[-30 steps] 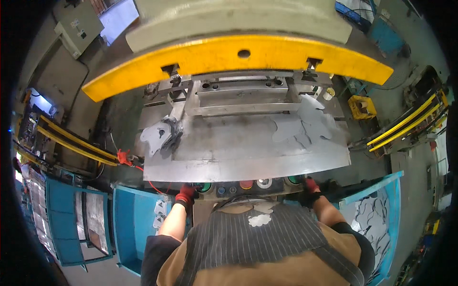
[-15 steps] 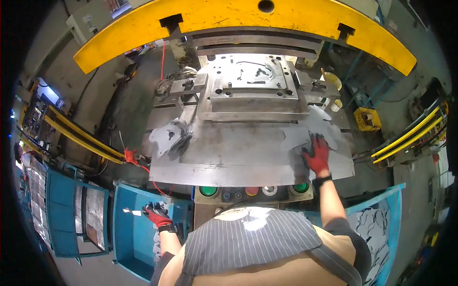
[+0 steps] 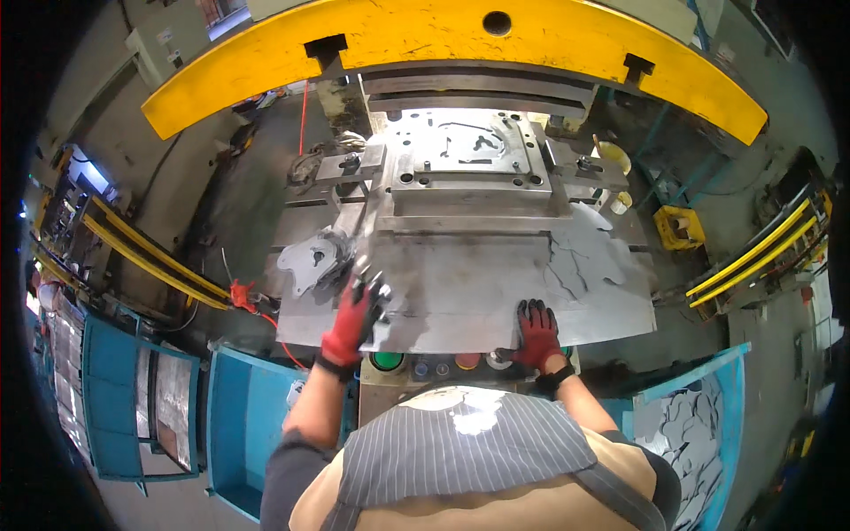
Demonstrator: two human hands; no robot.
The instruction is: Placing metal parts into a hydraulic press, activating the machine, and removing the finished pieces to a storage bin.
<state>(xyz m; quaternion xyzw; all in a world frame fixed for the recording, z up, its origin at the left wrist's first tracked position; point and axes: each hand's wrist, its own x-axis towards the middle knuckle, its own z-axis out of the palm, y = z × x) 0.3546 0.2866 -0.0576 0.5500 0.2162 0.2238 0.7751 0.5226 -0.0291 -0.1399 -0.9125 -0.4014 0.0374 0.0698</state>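
Note:
My left hand (image 3: 352, 317), in a red glove with dark fingertips, is over the left front of the steel table (image 3: 443, 301). Its fingers are partly curled, and a slim light-coloured thing (image 3: 362, 257) sticks out beyond them, too blurred to name. Just left of it lies a stack of flat grey cut metal plates (image 3: 310, 264). My right hand (image 3: 537, 334), gloved alike, lies with its fingers spread on the table's front edge and holds nothing. Beyond it, more flat grey metal plates (image 3: 580, 257) lie overlapping at the table's right.
A steel die (image 3: 474, 199) stands behind the table, under a yellow press beam (image 3: 549, 40). Green buttons (image 3: 387, 360) line the panel in front. Blue bins stand at left (image 3: 232, 434) and right (image 3: 737, 416), the right one with grey plates. A yellow crate (image 3: 680, 228) is far right.
My left hand has come up from the left blue bin to the table. My right hand has drawn back from the right-hand plates to the front edge, and those plates lie differently.

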